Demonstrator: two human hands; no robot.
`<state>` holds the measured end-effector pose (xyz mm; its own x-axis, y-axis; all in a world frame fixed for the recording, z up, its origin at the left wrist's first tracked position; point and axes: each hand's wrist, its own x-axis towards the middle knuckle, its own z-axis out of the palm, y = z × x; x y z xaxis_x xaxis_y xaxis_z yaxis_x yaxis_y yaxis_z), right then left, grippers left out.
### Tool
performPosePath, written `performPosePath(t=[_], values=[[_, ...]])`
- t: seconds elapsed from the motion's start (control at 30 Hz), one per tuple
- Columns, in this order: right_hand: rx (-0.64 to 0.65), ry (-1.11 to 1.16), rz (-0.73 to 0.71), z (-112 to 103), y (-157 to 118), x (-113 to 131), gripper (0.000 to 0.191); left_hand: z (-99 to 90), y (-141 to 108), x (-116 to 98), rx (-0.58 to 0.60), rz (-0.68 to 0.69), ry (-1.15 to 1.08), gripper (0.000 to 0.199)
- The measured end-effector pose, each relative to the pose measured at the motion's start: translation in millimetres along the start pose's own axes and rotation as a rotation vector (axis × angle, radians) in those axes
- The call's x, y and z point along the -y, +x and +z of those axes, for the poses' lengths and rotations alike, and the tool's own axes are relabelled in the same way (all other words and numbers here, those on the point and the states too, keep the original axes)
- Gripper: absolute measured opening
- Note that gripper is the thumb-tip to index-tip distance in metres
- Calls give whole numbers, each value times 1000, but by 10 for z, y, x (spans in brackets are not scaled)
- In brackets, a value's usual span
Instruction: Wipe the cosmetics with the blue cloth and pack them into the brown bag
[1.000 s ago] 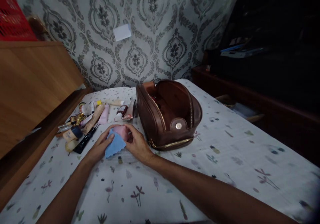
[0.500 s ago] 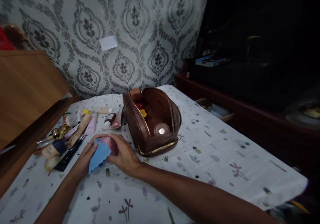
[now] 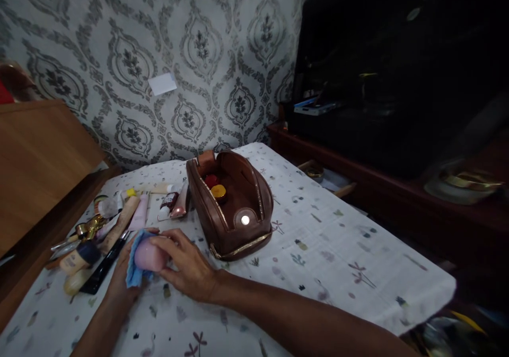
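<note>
A pink rounded item [image 3: 150,255] is pinched between the thumb and fingers of my right hand [image 3: 187,266]. My left hand [image 3: 121,272] holds a scalloped blue cloth [image 3: 137,281] against the item's left side; its fingers are partly hidden behind the cloth. Right of the hands, a brown leather bag [image 3: 207,229] stands unzipped, with a yellow round item [image 3: 218,192] and a red one [image 3: 211,181] inside. Left of my hands lie a black brush [image 3: 104,267], a bottle with a dark cap [image 3: 75,260] and several tubes, including a pink one [image 3: 139,214].
The patterned tablecloth [image 3: 310,256] covers the table, whose right edge slants toward the lower right. A wooden panel [image 3: 43,160] rises at the left. Beyond the right edge are an open drawer [image 3: 344,189] and a large dark screen [image 3: 389,81].
The blue cloth has shifted left around the pink item, which now shows more fully. The view has tilted and turned slightly, and the yellow and red items in the bag show more clearly.
</note>
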<state>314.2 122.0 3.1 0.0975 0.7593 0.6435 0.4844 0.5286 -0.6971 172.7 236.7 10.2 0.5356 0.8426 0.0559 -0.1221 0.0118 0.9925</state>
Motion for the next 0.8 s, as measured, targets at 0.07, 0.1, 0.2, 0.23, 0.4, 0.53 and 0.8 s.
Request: performPosePath(t=[0.07,0.1,0.2,0.23,0.4,0.53,0.8], values=[[-44,36,13,-31,38,11,59,107,-4,-56,-70,-40,-66,48],[-70,55,22,-47,59,13,61,162,-2,-83,-107,-60,-91,49],[-165,84,64,-92,118,24,65,277,13,-134,-165,-68,-105,52],[-190,88,84,-106,134,35,65,293,18,-143,-163,-66,-102,52],[-234,112,133,-217,220,190,65,330,44,-228,-122,-45,-122,46],[-247,61,74,-426,327,387,64,476,79,-375,-206,51,-182,40],[-274,-30,18,-952,438,668,62,971,176,-693,-42,140,-147,44]])
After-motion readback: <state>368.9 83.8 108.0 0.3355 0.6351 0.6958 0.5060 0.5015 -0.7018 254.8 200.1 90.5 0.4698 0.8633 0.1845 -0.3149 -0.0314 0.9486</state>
